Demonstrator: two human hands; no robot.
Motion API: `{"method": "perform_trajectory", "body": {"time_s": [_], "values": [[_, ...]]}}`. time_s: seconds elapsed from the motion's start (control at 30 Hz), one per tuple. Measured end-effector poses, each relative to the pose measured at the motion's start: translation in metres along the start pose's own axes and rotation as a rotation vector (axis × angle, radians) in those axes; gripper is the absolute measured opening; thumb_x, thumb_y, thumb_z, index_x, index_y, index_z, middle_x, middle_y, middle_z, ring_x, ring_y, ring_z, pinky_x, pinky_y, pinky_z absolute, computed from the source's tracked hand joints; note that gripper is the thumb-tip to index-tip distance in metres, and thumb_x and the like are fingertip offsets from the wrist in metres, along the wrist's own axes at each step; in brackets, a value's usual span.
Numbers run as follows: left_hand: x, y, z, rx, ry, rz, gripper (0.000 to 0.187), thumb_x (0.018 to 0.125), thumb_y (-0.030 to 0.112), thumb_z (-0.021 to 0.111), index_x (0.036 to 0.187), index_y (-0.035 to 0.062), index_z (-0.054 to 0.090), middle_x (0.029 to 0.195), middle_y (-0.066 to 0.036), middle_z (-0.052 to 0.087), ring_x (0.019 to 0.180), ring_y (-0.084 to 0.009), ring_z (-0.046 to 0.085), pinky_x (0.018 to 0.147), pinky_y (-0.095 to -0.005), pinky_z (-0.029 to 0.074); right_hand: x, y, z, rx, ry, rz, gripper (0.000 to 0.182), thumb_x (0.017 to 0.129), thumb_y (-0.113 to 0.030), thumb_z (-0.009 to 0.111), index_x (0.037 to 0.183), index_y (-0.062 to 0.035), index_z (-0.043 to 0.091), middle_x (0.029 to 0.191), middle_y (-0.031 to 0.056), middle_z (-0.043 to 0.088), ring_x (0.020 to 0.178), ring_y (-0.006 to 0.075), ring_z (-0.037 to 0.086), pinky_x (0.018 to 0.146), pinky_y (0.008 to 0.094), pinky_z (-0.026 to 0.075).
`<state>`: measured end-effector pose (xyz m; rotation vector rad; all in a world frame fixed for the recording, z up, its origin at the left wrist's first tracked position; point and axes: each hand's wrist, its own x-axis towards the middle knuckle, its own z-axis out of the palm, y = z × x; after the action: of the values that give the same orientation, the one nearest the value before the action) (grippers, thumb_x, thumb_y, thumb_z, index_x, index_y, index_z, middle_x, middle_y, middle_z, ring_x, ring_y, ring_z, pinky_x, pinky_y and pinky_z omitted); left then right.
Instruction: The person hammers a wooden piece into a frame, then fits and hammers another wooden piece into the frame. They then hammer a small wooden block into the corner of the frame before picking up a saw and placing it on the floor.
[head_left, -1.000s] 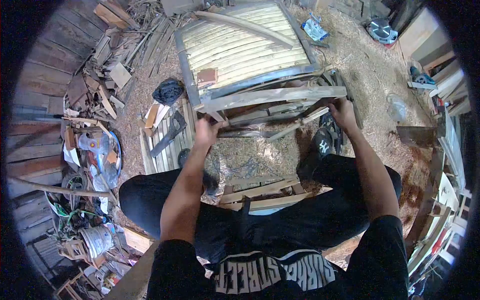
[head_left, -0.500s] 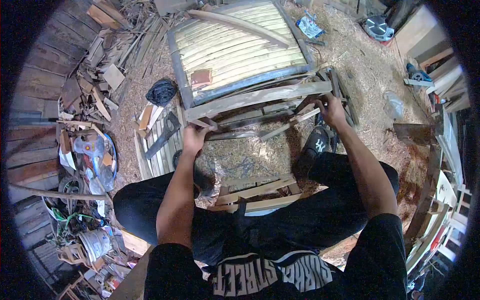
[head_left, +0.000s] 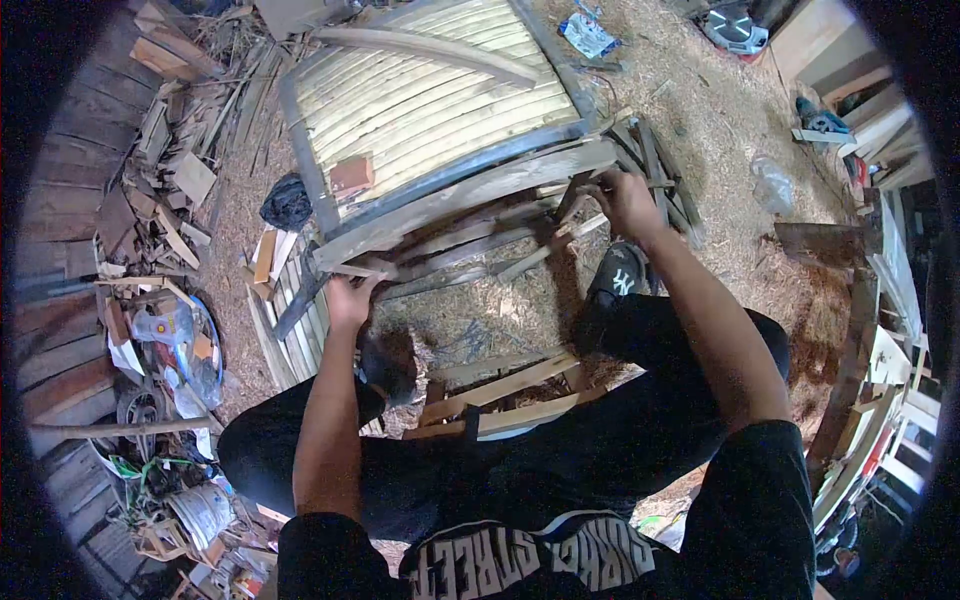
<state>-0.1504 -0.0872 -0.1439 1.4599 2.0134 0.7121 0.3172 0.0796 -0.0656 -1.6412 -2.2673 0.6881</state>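
A long, weathered wooden board (head_left: 470,200) is held crosswise in front of me, with a short wooden piece at each end. My left hand (head_left: 350,298) is closed on the short piece at its left end, thumb and fingers pinching it. At the right end, my right hand (head_left: 628,205) is closed around the other short piece; its fingertips are partly hidden. Just beyond lies a slatted panel (head_left: 440,110) with a dark frame, bearing a loose wooden strip (head_left: 430,52) and a reddish-brown block (head_left: 351,175).
Between my feet and lap sits a small wooden frame (head_left: 510,385). A dark handsaw (head_left: 300,305) lies on slats at left, near a black plastic bag (head_left: 287,203). Scrap wood is piled along the left wall. A circular saw (head_left: 735,30) stands far right on the shavings-covered floor.
The whole view has shifted, so the panel and surroundings appear farther left. Both hands keep hold of the board's ends, and its left end sits slightly nearer me.
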Motion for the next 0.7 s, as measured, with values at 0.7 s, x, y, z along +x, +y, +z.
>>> {"method": "perform_trajectory", "body": {"time_s": [0.7], "values": [[-0.015,-0.019,0.013,-0.207,-0.122,0.023,0.043,0.086,0.023,0.084,0.121,0.0004,0.072,0.106,-0.017,0.078,0.096,-0.0286,0.075,0.085,-0.0385,0.058,-0.002,0.012,0.03,-0.037,0.073,0.094,0.04,0.094,-0.039,0.074,0.107,-0.0011,0.071,0.104,0.0255,0.072,0.099,0.0456,0.067,0.087,0.0518,0.054]]}}
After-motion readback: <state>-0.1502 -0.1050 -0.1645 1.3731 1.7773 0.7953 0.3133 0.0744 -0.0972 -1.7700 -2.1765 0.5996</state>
